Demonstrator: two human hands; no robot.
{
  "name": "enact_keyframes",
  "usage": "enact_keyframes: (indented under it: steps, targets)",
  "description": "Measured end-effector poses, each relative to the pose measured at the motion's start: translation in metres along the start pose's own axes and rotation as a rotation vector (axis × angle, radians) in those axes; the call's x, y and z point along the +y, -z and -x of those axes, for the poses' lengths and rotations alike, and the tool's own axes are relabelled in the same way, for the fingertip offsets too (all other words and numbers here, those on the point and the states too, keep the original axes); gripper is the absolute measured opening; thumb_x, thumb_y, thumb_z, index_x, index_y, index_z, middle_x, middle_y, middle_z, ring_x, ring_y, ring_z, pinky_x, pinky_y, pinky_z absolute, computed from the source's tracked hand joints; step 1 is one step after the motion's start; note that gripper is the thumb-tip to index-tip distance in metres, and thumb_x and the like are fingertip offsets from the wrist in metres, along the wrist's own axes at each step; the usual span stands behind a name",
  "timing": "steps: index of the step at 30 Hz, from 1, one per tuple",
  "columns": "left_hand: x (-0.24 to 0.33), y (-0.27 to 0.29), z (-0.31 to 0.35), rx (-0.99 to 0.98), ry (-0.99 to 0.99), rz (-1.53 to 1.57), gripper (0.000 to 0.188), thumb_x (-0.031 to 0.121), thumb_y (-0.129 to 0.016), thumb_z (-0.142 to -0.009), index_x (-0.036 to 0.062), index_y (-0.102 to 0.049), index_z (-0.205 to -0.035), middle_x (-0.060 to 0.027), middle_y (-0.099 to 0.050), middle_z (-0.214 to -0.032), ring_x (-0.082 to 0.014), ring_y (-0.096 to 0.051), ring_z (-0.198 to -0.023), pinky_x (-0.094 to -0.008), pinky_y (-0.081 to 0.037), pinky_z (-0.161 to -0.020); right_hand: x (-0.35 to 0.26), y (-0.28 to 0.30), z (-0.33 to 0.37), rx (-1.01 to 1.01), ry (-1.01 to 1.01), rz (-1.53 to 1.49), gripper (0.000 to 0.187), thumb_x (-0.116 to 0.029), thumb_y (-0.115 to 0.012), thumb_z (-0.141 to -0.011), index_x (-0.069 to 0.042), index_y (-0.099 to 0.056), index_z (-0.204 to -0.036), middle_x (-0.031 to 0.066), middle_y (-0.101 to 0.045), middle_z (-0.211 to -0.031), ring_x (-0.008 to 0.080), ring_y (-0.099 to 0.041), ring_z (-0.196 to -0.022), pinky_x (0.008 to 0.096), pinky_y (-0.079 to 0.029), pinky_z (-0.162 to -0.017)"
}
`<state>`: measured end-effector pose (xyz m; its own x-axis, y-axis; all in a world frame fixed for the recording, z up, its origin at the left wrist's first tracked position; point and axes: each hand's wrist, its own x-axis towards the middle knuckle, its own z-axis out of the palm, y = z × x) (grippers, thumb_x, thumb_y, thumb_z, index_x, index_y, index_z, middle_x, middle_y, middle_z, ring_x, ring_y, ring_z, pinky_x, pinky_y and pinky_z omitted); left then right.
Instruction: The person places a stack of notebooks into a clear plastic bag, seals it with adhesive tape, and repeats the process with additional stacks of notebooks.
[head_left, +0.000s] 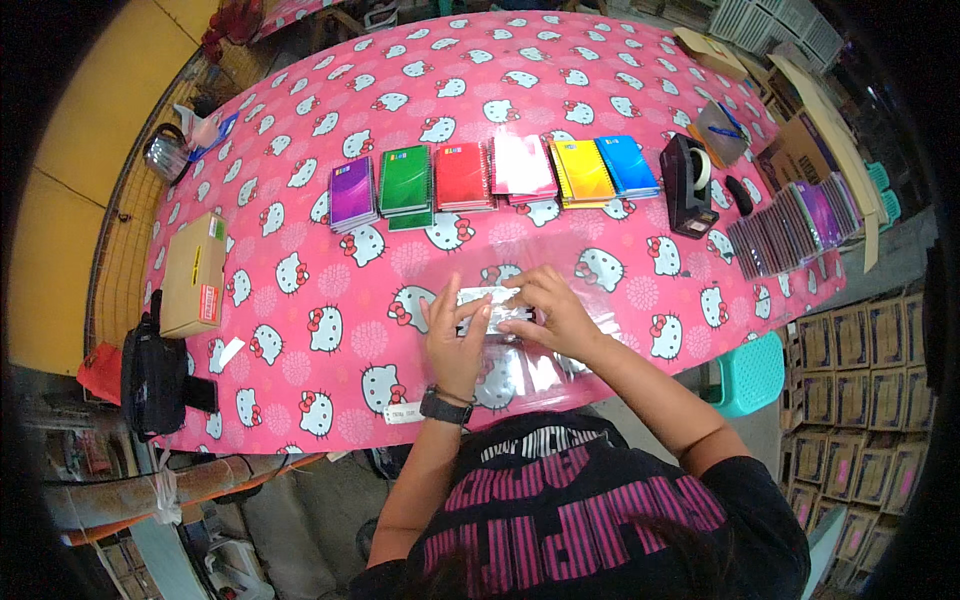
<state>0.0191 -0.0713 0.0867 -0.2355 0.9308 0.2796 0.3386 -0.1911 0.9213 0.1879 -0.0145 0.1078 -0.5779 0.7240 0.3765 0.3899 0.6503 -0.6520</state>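
Over the near middle of the pink table, both my hands are on a small flat white-and-silver piece (497,294), whose exact kind I cannot make out. My left hand (455,345) has its thumb pressed on the piece's left part and its other fingers at that edge. From the right, my right hand (552,318) pinches it with bent fingers. Beneath them lies clear plastic (530,385), shiny and wrinkled. Beyond the hands stands a row of spiral notebooks: purple (352,195), green (405,180), red (463,175), pink (523,168), yellow (582,172) and blue (628,167).
Right of the row sit a black tape dispenser (688,205) and many stacked notebooks (790,235). On the left are a cardboard box (195,275), a black bag (153,375) and a dark phone (201,393). A teal stool (752,372) stands by the near right edge.
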Motion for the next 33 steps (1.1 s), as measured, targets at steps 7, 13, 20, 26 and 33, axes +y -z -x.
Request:
enact_keyframes:
  steps: [7, 13, 20, 26, 33]
  targets:
    - [-0.001, 0.003, 0.023, 0.245, -0.254, -0.345, 0.051, 0.014, -0.055, -0.086, 0.0029, -0.04, -0.133, -0.0142, -0.043, -0.135, -0.0266, -0.039, -0.125, -0.0452, -0.019, -0.107, 0.001, -0.002, -0.042, -0.162, -0.429, -0.29, 0.022, -0.018, -0.076, -0.07, -0.004, -0.061, -0.077, 0.0076, -0.062, -0.082, 0.0159, -0.057, -0.072, 0.0295, -0.044, -0.065]
    - [0.017, -0.014, 0.044, -0.139, -0.24, -0.787, 0.059, 0.037, -0.056, -0.082, 0.0063, -0.044, -0.131, -0.0089, -0.044, -0.135, -0.0264, -0.034, -0.129, -0.0487, -0.017, -0.104, 0.022, 0.0, -0.044, -0.137, -0.194, -0.103, 0.017, -0.019, -0.07, -0.076, -0.004, -0.064, -0.077, 0.0033, -0.064, -0.079, 0.0151, -0.058, -0.081, 0.0316, -0.045, -0.068]
    - [0.03, -0.018, 0.037, -0.109, -0.191, -0.757, 0.062, 0.039, -0.063, -0.077, 0.01, -0.047, -0.13, -0.0098, -0.045, -0.13, -0.0303, -0.035, -0.124, -0.0481, -0.022, -0.1, 0.189, 0.163, 0.052, 0.769, -0.557, 0.13, 0.027, -0.013, -0.065, -0.071, 0.0, -0.066, -0.095, 0.0176, -0.066, -0.092, 0.0273, -0.063, -0.084, 0.037, -0.049, -0.074]
    - [0.023, -0.023, 0.037, -0.064, -0.254, -0.75, 0.061, 0.035, -0.064, -0.079, 0.0112, -0.046, -0.132, -0.009, -0.044, -0.132, -0.0303, -0.034, -0.124, -0.0475, -0.021, -0.103, 0.261, 0.228, 0.093, 0.678, -1.045, 0.452, 0.04, -0.04, -0.062, -0.077, -0.006, -0.068, -0.095, 0.0173, -0.067, -0.09, 0.0344, -0.06, -0.093, 0.0427, -0.034, -0.093]
    - [0.023, -0.019, 0.039, -0.05, -0.254, -0.763, 0.062, 0.029, -0.067, -0.075, 0.0115, -0.047, -0.132, -0.0087, -0.044, -0.132, -0.0307, -0.034, -0.124, -0.0471, -0.022, -0.103, 0.222, 0.212, 0.093, 0.745, -0.698, 0.585, 0.032, -0.036, -0.064, -0.08, -0.004, -0.067, -0.081, 0.012, -0.062, -0.064, 0.0221, -0.057, -0.062, 0.0344, -0.044, -0.067]
